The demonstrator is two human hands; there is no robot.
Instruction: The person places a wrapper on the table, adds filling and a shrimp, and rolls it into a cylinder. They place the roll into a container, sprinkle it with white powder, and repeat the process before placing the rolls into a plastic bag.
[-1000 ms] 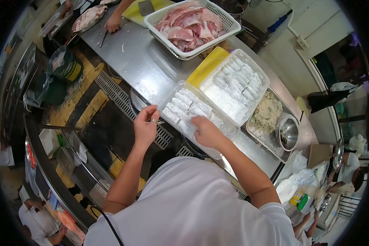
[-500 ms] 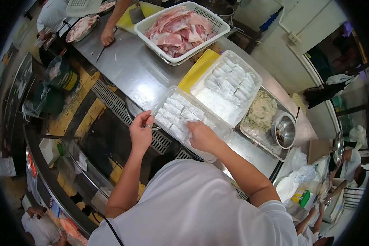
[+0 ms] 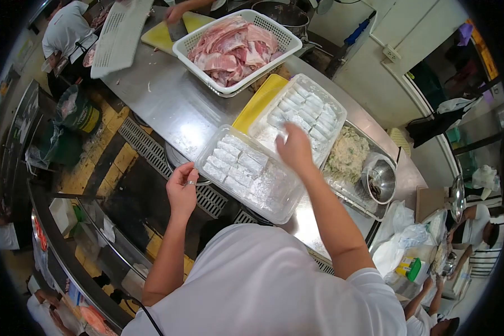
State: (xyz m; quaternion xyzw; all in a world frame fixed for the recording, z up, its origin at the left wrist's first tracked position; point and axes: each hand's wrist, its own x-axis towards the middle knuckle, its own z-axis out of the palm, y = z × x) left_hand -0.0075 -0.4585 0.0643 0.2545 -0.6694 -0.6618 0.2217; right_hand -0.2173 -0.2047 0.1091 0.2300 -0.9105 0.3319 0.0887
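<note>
My left hand [image 3: 182,182], a ring on one finger, is closed at the left corner of the near clear plastic container [image 3: 274,215], its fingertips on the rim. Flour-dusted white rolls [image 3: 227,168] lie in rows in that container's left part; loose flour coats the rest of its bottom. Over the flour in the far plastic container [image 3: 341,106] hovers my right hand [image 3: 294,148], pointing away from me. Motion blurs its fingers, and whether they hold anything is hidden. More white rolls [image 3: 311,109] fill the back of the far container.
A white perforated basket [image 3: 290,43] of raw meat [image 3: 235,50] stands behind, beside a yellow board [image 3: 257,106]. Rightward, a metal tray holds a pale minced mixture [image 3: 347,157] and a steel bowl [image 3: 382,178]. A co-worker's hand [image 3: 176,12] is at the back; a white perforated tray [image 3: 117,42] covers the table's left end.
My right hand has lifted out of the near container and moved over the far one. The co-worker's hand has drawn back, and the white perforated tray has come down onto the table's left end.
</note>
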